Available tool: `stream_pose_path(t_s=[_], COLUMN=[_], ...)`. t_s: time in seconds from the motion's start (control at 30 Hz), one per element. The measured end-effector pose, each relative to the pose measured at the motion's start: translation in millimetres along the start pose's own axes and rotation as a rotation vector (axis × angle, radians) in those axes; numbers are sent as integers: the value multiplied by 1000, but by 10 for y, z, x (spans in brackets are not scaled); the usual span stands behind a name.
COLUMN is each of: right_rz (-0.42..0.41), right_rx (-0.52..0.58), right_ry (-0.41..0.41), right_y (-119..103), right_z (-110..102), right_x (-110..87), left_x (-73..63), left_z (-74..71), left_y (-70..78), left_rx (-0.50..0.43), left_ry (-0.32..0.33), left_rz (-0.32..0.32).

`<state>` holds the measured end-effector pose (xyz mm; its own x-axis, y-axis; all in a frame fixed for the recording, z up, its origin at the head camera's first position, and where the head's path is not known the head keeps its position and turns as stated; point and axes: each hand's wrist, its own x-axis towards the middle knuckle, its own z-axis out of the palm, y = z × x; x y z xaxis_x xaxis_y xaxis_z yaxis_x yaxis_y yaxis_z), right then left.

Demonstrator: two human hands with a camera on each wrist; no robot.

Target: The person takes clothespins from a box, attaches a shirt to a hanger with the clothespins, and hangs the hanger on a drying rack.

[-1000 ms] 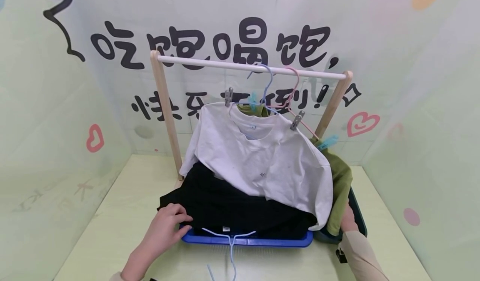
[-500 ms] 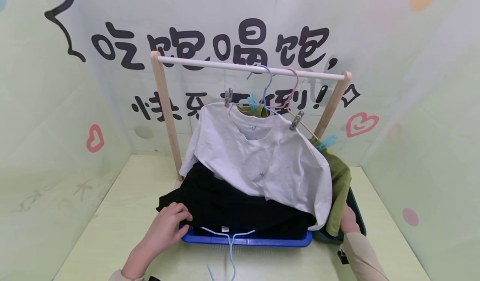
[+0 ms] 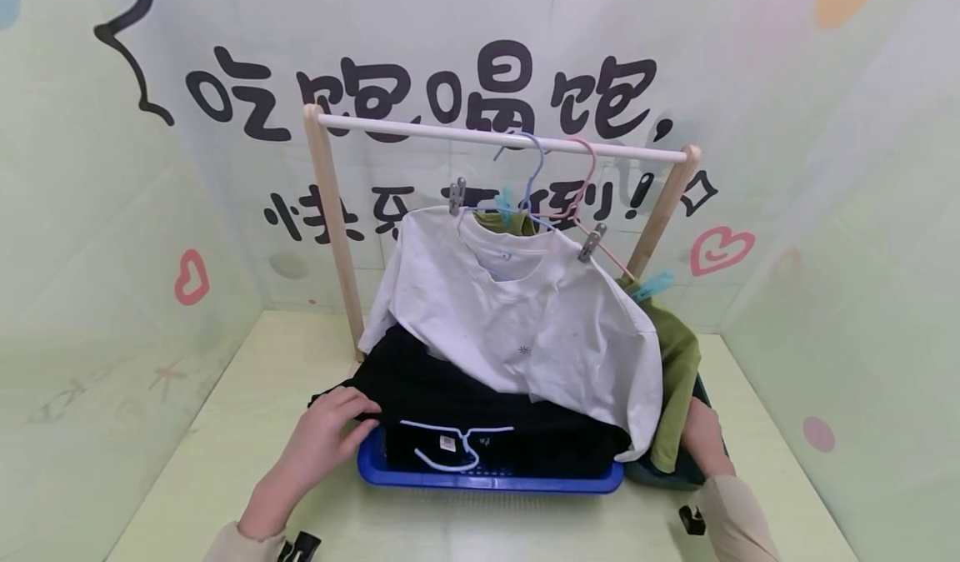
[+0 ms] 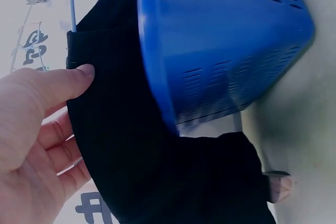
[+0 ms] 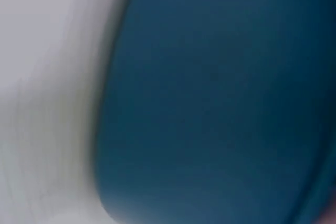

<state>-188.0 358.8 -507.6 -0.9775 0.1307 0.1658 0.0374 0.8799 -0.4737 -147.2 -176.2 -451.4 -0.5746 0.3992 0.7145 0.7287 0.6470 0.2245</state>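
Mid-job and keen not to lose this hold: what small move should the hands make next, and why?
Probably ease the right hand out of the dark green basket, bringing a clip if one is there; its contents are hidden. The left hand pinches the black garment near the light blue hanger, with no clip visible there, while metal clips hold the white shirt.

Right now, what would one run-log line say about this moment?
Left hand: holds black garment | Right hand: at dark bin, grip hidden | White shirt: on blue hanger, hanging from rack
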Motion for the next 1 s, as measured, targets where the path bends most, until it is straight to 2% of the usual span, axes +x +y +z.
stream_pose_path(t_s=[0.17, 0.33, 0.5, 0.7, 1.0], right_rz=[24, -4, -22, -115, -246], right_rx=[58, 113, 148, 239, 328], right_ry=[98, 237, 338, 472, 562], right_y=[-26, -120, -261, -461, -871], right_z=[-71, -138, -249, -416, -615], right_x=[-80, -170, -249, -352, -504], left_x=[93, 170, 225, 278, 298], left_z=[-4, -2, 15, 29, 51], left_y=[-18, -11, 3, 6, -7], left_rx=[-11, -3, 30, 48, 57], left_ry=[27, 53, 84, 123, 137], left_rz=[-8, -33, -61, -79, -93])
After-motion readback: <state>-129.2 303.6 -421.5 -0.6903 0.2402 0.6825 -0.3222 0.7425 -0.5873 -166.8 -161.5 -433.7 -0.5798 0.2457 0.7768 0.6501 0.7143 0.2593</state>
